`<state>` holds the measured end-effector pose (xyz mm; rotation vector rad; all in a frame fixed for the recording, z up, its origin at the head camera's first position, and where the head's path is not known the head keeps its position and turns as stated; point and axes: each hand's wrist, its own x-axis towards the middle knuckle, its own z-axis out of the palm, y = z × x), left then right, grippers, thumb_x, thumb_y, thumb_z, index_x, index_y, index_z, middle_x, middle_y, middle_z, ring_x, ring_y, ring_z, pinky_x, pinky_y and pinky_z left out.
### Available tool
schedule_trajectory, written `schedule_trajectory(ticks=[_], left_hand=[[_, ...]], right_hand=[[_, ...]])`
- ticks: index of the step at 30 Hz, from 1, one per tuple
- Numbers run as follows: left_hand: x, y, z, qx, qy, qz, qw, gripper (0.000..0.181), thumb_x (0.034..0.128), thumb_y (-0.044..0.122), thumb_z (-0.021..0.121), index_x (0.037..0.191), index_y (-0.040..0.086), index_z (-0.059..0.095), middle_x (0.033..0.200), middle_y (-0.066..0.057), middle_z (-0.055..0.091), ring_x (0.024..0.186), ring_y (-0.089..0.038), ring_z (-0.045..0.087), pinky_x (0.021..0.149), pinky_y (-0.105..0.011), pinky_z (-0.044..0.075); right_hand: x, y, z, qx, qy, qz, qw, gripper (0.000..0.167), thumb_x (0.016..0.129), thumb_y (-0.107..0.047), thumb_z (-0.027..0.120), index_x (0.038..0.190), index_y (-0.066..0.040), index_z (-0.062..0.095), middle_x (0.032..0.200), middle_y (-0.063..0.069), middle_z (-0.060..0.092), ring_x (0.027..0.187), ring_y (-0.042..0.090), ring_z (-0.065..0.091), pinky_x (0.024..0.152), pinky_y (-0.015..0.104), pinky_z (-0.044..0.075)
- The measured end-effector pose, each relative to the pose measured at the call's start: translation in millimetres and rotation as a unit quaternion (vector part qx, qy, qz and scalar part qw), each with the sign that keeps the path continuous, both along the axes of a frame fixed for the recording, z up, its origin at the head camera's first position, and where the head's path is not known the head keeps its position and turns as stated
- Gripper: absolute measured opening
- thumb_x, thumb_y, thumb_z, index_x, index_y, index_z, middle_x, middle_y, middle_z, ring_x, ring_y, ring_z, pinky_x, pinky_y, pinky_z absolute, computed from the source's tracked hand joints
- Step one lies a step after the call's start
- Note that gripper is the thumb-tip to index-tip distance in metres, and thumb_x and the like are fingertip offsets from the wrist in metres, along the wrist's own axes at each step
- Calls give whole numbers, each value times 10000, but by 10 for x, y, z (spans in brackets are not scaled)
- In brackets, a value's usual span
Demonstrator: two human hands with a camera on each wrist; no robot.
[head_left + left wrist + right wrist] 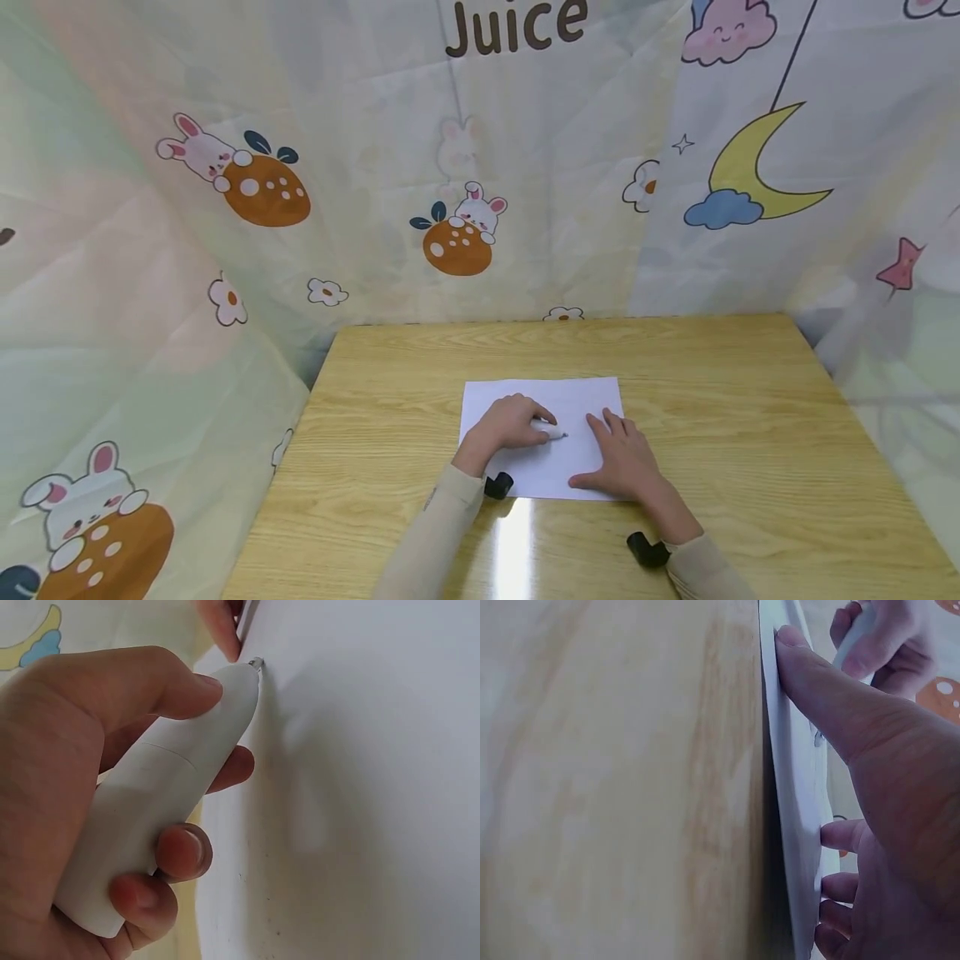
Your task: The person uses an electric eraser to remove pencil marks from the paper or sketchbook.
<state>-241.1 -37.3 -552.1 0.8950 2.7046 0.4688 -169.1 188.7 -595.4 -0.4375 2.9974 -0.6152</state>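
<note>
A white sheet of paper [581,396] lies on the wooden table. My left hand [513,422] grips a thick white pen-shaped tool [154,784], its fingers wrapped round the body and its thumb along the top. The tool's small metal tip [257,663] points at the paper and looks to be at or just above its surface; I cannot tell which. My right hand [624,458] rests spread on the paper's right part, with the thumb [791,636] near the edge closest to me. Several tiny dark specks [278,933] show on the paper.
Wooden table top [750,433] surrounds the paper. A printed fabric backdrop [570,233] rises behind the table and along its sides. Black wrist-camera mounts [647,550] sit beside both sleeves. Bright light reflects off the table in front of the paper.
</note>
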Motion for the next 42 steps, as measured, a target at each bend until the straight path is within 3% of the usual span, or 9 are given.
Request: schedule_trajectory(ticks=[5, 18, 23, 27, 30, 33, 38, 42], left_hand=[[47, -50, -18, 95, 72, 52, 9999, 255, 859, 331, 680, 1102, 305, 751, 527, 133, 510, 527, -61, 366, 518, -232, 329], [106, -66, -84, 425, 226, 166, 9987, 255, 862, 324, 674, 1105, 306, 749, 523, 117, 477, 499, -55, 341, 487, -242, 306], [106, -54, -105, 519, 85, 139, 9985, 263, 868, 341, 672, 1118, 303, 745, 518, 118, 477, 490, -51, 334, 481, -240, 304], [123, -89, -73, 620, 97, 233, 9978, 258, 870, 339, 679, 1116, 298, 746, 599, 134, 559, 509, -48, 376, 496, -235, 326], [151, -205, -29, 796, 176, 469, 9956, 255, 866, 331, 691, 1112, 298, 747, 817, 150, 672, 603, -33, 467, 549, -224, 375], [199, -356, -23, 1075, 271, 754, 9910, 262, 861, 318, 705, 1118, 292, 746, 1040, 149, 686, 771, -17, 566, 652, -226, 445], [272, -604, -79, 1537, 415, 1245, 9794, 323, 832, 294, 760, 1150, 249, 732, 1115, 94, 685, 949, -59, 610, 783, -265, 476], [314, -759, -130, 1794, 407, 1625, 9694, 370, 818, 220, 783, 1182, 215, 717, 1134, 27, 684, 920, -91, 602, 755, -282, 475]], right_hand=[[-23, 20, -23, 65, -24, -5, 10000, 1202, 583, -791, 714, 1449, -12, 415, 1473, 301, 317, 1291, 500, 318, 966, 659, 302], [-18, 23, -6, 73, -30, -6, 10000, 1185, 597, -783, 712, 1455, -23, 410, 1479, 290, 313, 1294, 493, 309, 970, 663, 293], [-19, 5, -17, 52, -49, 62, 10000, 1178, 606, -778, 712, 1455, -19, 411, 1478, 292, 317, 1292, 495, 314, 977, 653, 293], [-8, 7, -21, 69, -20, 47, 10000, 1183, 606, -781, 709, 1454, -11, 409, 1476, 297, 315, 1292, 500, 313, 980, 646, 297], [-9, -4, -14, 50, 11, 38, 10000, 1190, 597, -784, 711, 1445, -3, 416, 1468, 304, 319, 1285, 514, 311, 979, 656, 287], [5, 4, -5, 8, -15, 22, 10000, 1193, 588, -783, 717, 1439, 0, 421, 1464, 311, 321, 1280, 527, 307, 979, 671, 270], [8, 11, 9, -39, 132, 49, 9999, 1182, 594, -772, 725, 1434, 2, 422, 1455, 315, 329, 1271, 523, 314, 969, 669, 280], [-2, -14, 18, -60, 74, 93, 9999, 1170, 601, -751, 738, 1438, 1, 420, 1460, 314, 323, 1272, 517, 309, 974, 668, 276]])
